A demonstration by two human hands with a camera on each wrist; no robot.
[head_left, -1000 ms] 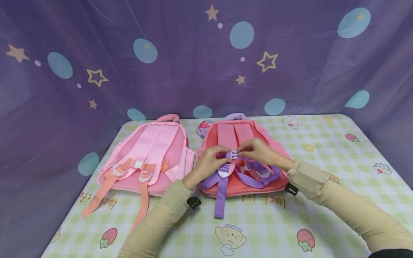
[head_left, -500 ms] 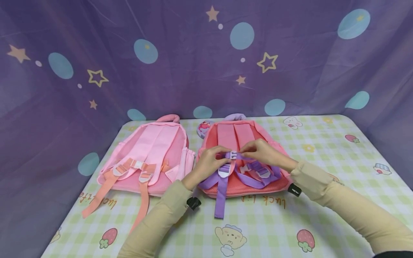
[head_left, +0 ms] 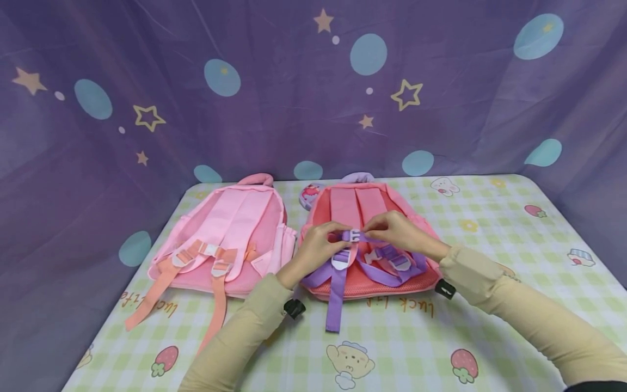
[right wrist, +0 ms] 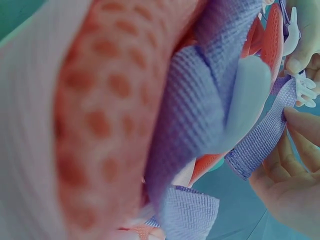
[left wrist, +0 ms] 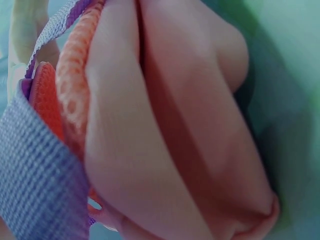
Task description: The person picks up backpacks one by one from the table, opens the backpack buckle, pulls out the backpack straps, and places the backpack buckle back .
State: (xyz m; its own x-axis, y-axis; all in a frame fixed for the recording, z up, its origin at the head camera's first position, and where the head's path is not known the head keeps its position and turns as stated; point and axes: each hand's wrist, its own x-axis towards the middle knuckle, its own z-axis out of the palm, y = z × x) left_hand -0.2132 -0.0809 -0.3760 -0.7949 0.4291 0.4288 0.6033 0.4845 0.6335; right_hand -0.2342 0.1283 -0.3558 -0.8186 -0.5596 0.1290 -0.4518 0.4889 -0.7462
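A coral-pink backpack [head_left: 345, 201] lies on the table, its shoulder straps facing up. Above it, my left hand [head_left: 313, 247] pinches a purple webbing strap beside a white plastic buckle [head_left: 355, 235]. From the other side, my right hand [head_left: 404, 234] pinches the purple strap close to that same buckle. The right wrist view shows its fingers on the purple webbing [right wrist: 267, 135], near the buckle's white prongs [right wrist: 305, 90]. A second white buckle piece [head_left: 373, 256] sits lower right among purple straps. Pink fabric [left wrist: 175, 100] fills most of the left wrist view.
To the left lies a light pink backpack [head_left: 245, 218] with orange straps and a joined white buckle [head_left: 210, 250]. A small round lilac pouch [head_left: 309, 195] stands behind the coral one. The checked tablecloth [head_left: 406, 348] extends to a purple curtain [head_left: 294, 109].
My right hand has shifted very slightly to the right. Both hands keep their pinch on the purple strap, and the backpacks stay in place.
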